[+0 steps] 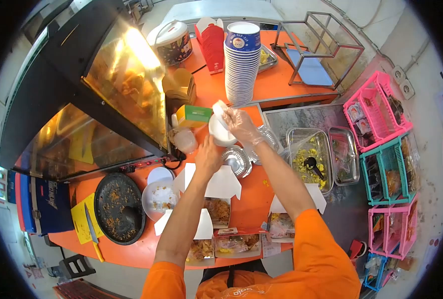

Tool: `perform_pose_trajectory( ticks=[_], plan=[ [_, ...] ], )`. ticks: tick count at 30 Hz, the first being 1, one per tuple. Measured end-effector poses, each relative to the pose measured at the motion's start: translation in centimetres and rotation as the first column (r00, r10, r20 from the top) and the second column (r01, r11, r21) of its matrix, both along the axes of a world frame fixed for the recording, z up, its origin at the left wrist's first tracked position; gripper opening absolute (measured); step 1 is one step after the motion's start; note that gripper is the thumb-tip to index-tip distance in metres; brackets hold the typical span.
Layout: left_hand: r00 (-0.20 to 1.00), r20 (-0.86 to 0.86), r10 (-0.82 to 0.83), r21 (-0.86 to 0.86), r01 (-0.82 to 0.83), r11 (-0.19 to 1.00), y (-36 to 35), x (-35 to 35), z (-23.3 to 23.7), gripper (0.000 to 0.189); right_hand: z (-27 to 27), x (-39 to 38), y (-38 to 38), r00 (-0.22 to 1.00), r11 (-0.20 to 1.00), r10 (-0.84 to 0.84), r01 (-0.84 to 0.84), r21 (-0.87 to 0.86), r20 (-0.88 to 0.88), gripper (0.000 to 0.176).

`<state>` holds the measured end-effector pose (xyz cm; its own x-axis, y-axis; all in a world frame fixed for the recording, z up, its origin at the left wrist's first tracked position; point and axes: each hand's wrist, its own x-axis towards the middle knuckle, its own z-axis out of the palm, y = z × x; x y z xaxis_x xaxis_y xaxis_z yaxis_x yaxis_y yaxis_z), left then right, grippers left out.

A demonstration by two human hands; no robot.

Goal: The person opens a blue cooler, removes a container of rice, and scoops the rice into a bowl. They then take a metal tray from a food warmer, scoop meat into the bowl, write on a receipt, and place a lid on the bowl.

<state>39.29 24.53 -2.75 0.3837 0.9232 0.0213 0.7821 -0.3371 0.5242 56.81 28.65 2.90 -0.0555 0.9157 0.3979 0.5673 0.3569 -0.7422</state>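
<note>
the gloved right hand (242, 127) pinched a white item (220, 110) over the white bowl (218, 137), which stood on the orange table (254, 202) just beyond a foil tray (237, 163); the left hand (209, 157) was at its near side, grip impossible to tell.

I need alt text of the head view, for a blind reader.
A person's left hand is at a white container on an orange counter, while the gloved right hand holds something white near its rim. Nearby stand stacked cups, open food boxes and a lit glass case.
</note>
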Motion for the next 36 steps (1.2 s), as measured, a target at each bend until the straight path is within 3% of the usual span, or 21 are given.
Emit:
perform_pose_trajectory(
  ticks=[1,2,3,4,5,7,8,10,11,13,14,15,16,18,20,22,23,25,26,30,36],
  plan=[
    [0.998,-0.056,0.005,0.016,-0.004,1.0,0.3,-0.2,-0.3,0.082,0.9,-0.4,-0.1,0.972,0.997,-0.034,0.016,-0.076,-0.234,0.022],
    [0.999,-0.019,0.028,0.024,-0.027,0.999,0.5,-0.5,-0.7,0.079,-0.3,-0.5,0.7,0.985,0.998,-0.057,0.06,0.015,-0.166,0.025],
    [0.981,0.098,-0.168,0.317,0.13,0.939,2.0,-1.0,-2.4,0.078,1.9,-1.2,-0.7,0.976,0.994,-0.108,0.11,-0.003,-0.19,0.023],
    [0.959,0.257,-0.123,0.241,0.059,0.969,1.6,-1.5,-1.0,0.067,5.3,-1.9,-2.9,0.963,0.991,-0.13,0.122,-0.048,-0.236,0.021],
    [0.971,0.216,-0.106,0.041,0.1,0.994,1.8,-3.6,-0.5,0.056,2.0,-2.3,-2.7,0.955,0.982,-0.157,0.178,0.061,-0.25,0.022],
    [0.604,0.731,0.32,-0.518,0.185,0.835,-4.1,-4.2,10.3,0.046,4.8,-2.6,-9.9,0.98,0.807,-0.11,-0.011,0.59,0.168,0.011],
    [0.494,0.757,0.429,-0.591,0.235,0.772,-6.0,-5.7,11.2,0.045,6.5,-3.9,-14.1,0.802,0.909,-0.246,-0.004,0.417,0.545,0.013],
    [0.59,0.727,0.351,-0.531,0.158,0.833,-11.8,-5.7,14.7,0.053,8.0,-5.1,-22.0,0.931,0.869,-0.024,-0.161,0.468,0.364,0.019],
    [0.654,0.718,0.238,-0.471,0.205,0.858,-14.8,-5.6,15.6,0.057,9.3,-5.3,-26.1,0.977,0.938,0.127,-0.174,0.298,0.173,0.017],
    [0.711,0.648,0.273,-0.529,0.161,0.833,-20.1,-5.1,15.3,0.062,10.3,-6.4,-32.6,0.956,0.957,-0.08,0.153,0.248,-0.283,0.014],
    [0.808,0.567,0.162,-0.42,0.114,0.9,-22.6,-4.8,14.4,0.062,10.3,-7.0,-35.3,0.953,0.954,-0.115,0.184,0.237,-0.279,0.014],
    [0.735,0.635,0.237,-0.448,0.1,0.888,-25.8,-3.1,14.1,0.06,9.9,-7.2,-37.7,0.848,0.849,-0.486,0.515,0.116,-0.211,0.015],
    [0.65,0.75,0.127,-0.406,0.3,0.863,-28.2,-1.7,13.5,0.057,9.5,-7.1,-40.5,0.619,0.62,-0.779,0.784,0.026,-0.102,0.017],
    [0.739,0.614,-0.279,-0.212,0.495,0.843,-33.3,1.0,12.6,0.054,10.3,-6.2,-46.1,0.584,0.607,-0.78,0.618,-0.499,-0.225,0.021],
    [0.499,0.79,-0.356,-0.271,0.805,0.528,-37.6,3.3,12.3,0.057,9.4,-3.8,-51.7,0.186,0.484,-0.872,0.466,-0.741,-0.453,0.027],
    [0.541,0.782,-0.311,-0.409,0.821,0.399,-41.1,3.1,12.2,0.054,8.9,1.7,-58.1,0.438,0.226,-0.848,0.808,-0.544,0.298,0.029],
    [0.59,0.758,-0.279,-0.536,0.807,0.25,-42.6,2.8,11.9,0.052,7.4,5.2,-61.5,0.356,0.164,-0.801,0.904,-0.395,0.481,0.027],
    [0.562,0.721,-0.405,-0.536,0.823,0.188,-43.2,1.6,10.0,0.049,6.3,10.8,-65.7,0.237,0.092,-0.794,0.957,-0.274,0.56,0.023],
    [0.514,0.68,-0.524,-0.542,0.833,0.113,-43.5,0.6,8.6,0.046,3.1,14.4,-68.1,0.268,0.149,-0.654,0.963,-0.227,0.707,0.021],
    [0.757,0.432,-0.491,-0.692,0.627,0.358,-45.7,-2.8,3.8,0.033,-6.3,19.6,-71.7,0.361,0.429,-0.222,0.87,-0.242,0.906,0.014],
    [0.722,0.389,-0.572,-0.623,0.664,0.414,-51.7,4.8,-0.8,0.037,-8.5,21.2,-74.7,0.456,0.622,-0.325,0.763,-0.176,0.828,0.017]
  ],
)
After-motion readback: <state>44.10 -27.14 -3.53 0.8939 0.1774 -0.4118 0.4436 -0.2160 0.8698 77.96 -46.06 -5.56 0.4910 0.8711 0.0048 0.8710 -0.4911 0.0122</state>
